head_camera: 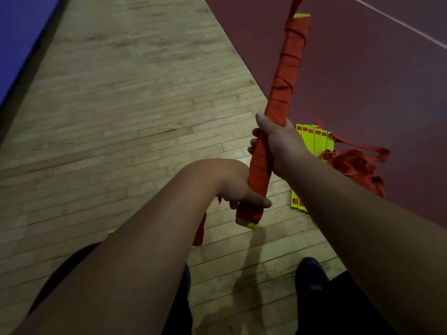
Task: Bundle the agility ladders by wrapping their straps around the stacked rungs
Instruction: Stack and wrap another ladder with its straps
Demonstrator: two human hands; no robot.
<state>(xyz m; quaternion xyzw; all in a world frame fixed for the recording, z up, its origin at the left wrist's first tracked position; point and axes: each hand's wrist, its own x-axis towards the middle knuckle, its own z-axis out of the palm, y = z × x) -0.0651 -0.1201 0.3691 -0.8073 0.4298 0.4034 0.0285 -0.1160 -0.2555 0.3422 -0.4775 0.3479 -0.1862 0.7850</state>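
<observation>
I hold a bundle of stacked yellow rungs wrapped in orange strap (283, 78) upright and tilted, its yellow ends showing at top and bottom. My left hand (232, 184) grips the bundle near its lower end, thumb across the wrap. Higher up, my right hand (278, 143) grips the middle of the bundle. A loose strap tail (294, 6) runs off the top of the frame, and another strap end (200, 228) hangs below my left hand.
A second ladder lies on the floor behind my right arm: yellow rungs (314, 139) side by side with a tangled heap of orange strap (355, 163). Wooden floor (121, 105) meets a dark red area (362, 68). A shoe (312, 274) is at the bottom.
</observation>
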